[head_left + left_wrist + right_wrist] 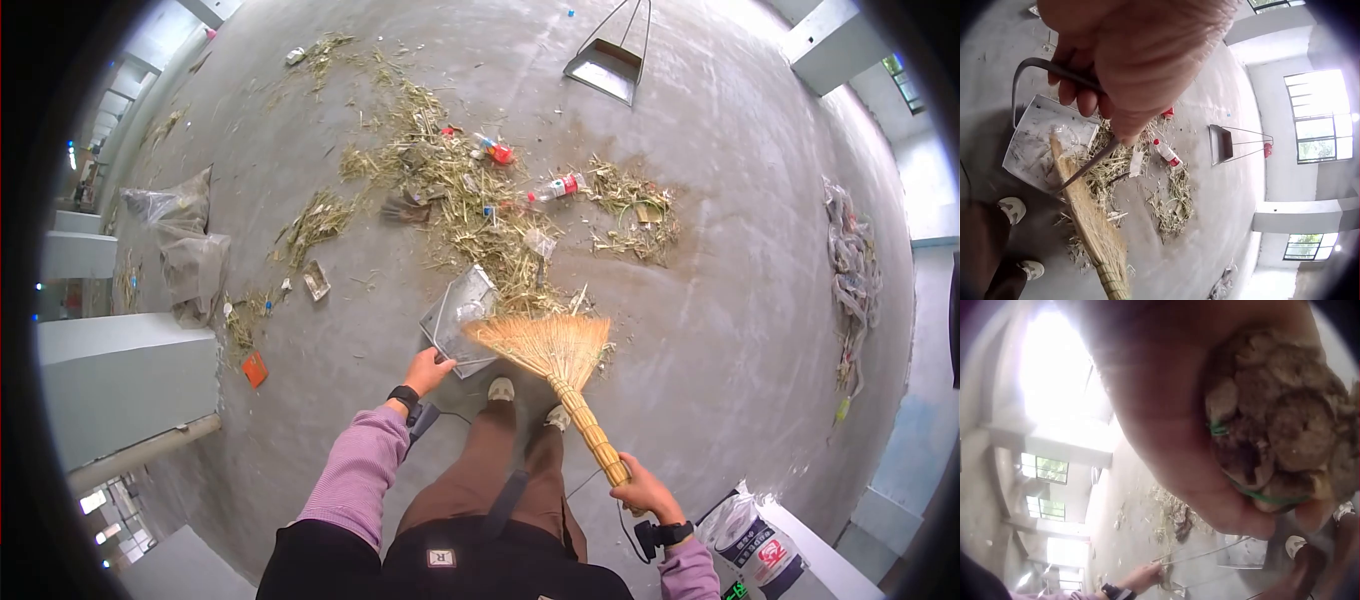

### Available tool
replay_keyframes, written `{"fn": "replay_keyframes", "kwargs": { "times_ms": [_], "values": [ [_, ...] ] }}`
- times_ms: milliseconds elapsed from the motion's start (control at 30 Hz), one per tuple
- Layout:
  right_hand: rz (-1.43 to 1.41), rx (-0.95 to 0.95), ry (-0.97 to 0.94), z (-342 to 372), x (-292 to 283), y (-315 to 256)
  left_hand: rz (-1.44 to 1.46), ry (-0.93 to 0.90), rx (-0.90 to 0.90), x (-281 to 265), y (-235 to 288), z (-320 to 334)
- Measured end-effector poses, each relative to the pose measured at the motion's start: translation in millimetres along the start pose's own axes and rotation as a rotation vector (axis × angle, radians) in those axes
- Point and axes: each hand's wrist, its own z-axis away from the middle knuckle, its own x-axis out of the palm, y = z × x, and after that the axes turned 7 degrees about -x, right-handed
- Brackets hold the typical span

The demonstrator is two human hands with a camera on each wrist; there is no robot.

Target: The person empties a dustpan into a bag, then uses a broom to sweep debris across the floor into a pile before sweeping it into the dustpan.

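My left hand (429,372) grips the wire handle of a metal dustpan (447,322) low over the floor, left of my feet. The left wrist view shows the fingers curled round that bent handle, with dusty scraps in the pan (1030,145). With my right hand (645,490) I hold a straw broom (560,362) near the end of its bound handle. Its fanned bristles overlap the pan's edge and point up and left. In the right wrist view the handle's butt end (1300,428) sits in my palm. A heap of straw (480,220) lies just beyond the pan.
Plastic bottles (556,188) lie among the straw. A second dustpan (606,68) stands at the far right. Crumpled plastic sheeting (185,240) is at left, an orange piece (255,370) below it, and tangled plastic (850,260) at right. A printed bag (765,550) stands near my right hand.
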Motion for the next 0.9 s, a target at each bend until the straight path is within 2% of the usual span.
{"fn": "replay_keyframes", "kwargs": {
  "times_ms": [100,233,333,400,500,533,567,600,633,733,900],
  "values": [
    [-0.165,0.043,0.023,25,-11,-8,0.062,0.002,-0.023,-7,-2,2],
    [-0.258,0.002,0.204,28,-16,12,0.023,0.045,-0.035,-15,-9,2],
    [-0.304,-0.045,0.304,-4,-22,16,-0.036,0.111,-0.007,-16,-6,1],
    [-0.314,-0.063,0.338,-38,-28,6,-0.081,0.039,-0.085,-18,0,6],
    [-0.274,0.066,0.303,-91,-33,-11,-0.115,0.011,-0.146,-12,-7,7],
    [-0.171,0.097,0.302,-103,-26,-11,-0.121,0.018,-0.157,-10,-13,7],
    [-0.066,0.129,0.301,-114,-19,-9,-0.074,0.105,-0.061,-9,-16,10],
    [0.04,0.162,0.299,-122,-12,-7,-0.073,0.101,-0.063,-8,-19,10],
    [0.223,0.051,0.299,-120,-4,-8,-0.071,0.095,-0.062,-9,-20,9],
    [0.544,-0.025,0.169,-105,5,-6,-0.04,0.068,-0.077,-8,-23,8],
    [0.624,-0.136,0.081,-82,1,-28,-0.059,0.025,-0.143,-14,-18,7]
  ]
}}
